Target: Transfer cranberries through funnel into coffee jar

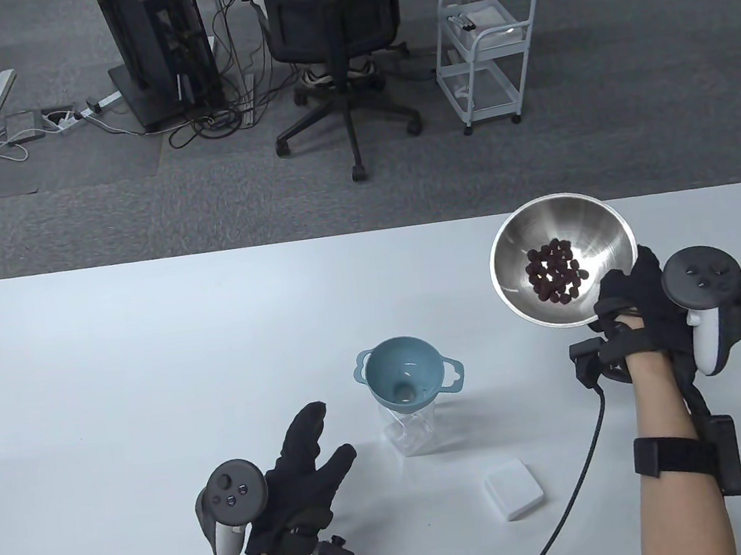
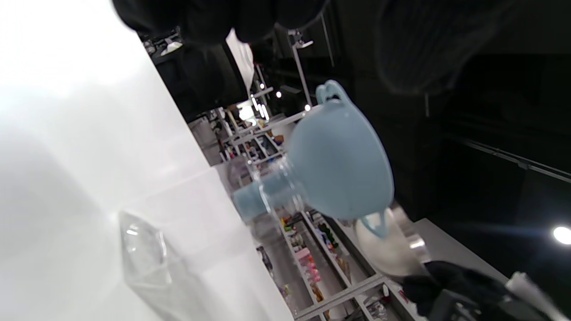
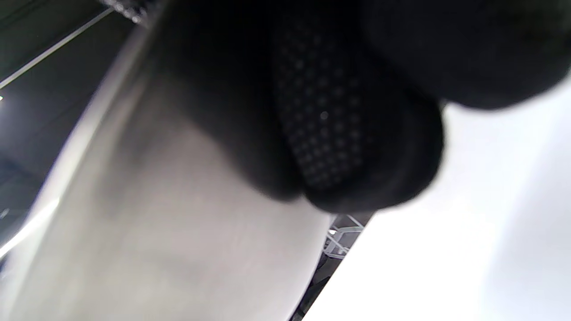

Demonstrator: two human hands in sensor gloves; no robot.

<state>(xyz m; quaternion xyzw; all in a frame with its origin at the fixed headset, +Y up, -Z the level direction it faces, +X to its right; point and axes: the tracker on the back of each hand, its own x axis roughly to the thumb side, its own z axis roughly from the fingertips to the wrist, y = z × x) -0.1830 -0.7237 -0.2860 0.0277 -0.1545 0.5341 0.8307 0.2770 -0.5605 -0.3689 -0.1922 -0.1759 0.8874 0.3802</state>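
Observation:
A light blue funnel sits in the mouth of a clear coffee jar at the table's middle front. Both show in the left wrist view, funnel and jar. My right hand grips the near rim of a steel bowl and holds it above the table, to the right of the funnel and tilted toward me. Dark red cranberries lie in the bowl. In the right wrist view my fingers press on the bowl's underside. My left hand is open, just left of the jar, not touching it.
A white square lid lies on the table in front of the jar, to its right. A black cable runs from my right wrist to the table's front edge. An office chair and a white cart stand beyond the table.

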